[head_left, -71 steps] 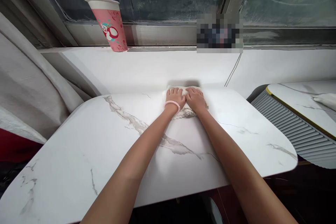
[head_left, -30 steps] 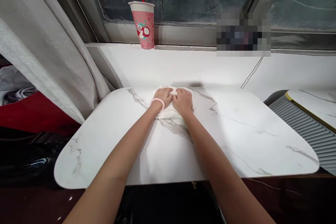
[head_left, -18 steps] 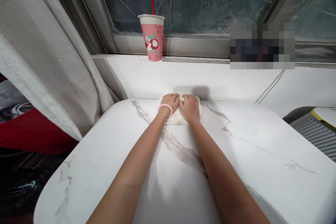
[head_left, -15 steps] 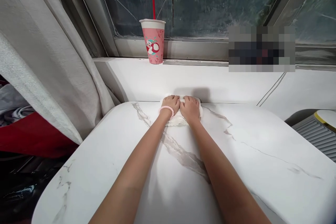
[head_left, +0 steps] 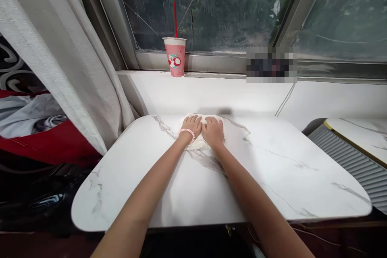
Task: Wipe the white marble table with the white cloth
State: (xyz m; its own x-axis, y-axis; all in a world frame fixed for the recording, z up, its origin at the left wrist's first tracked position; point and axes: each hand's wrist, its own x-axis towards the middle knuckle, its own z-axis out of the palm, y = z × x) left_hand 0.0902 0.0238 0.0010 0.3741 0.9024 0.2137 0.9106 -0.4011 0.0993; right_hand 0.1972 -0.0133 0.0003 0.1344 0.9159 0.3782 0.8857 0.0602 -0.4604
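Centre of frame, far edge of the marble table: left hand and right hand, side by side, fingers flat and spread, pressing a white cloth lying under them, below the pink cup.

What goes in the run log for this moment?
left hand: flat on cloth | right hand: flat on cloth | table far edge | cup on sill

My count: 2 hands, left hand and right hand, both flat on 1 white cloth. 1 bracelet on my left wrist. 2 marble tables. 1 pink cup, 1 red straw. 1 curtain.
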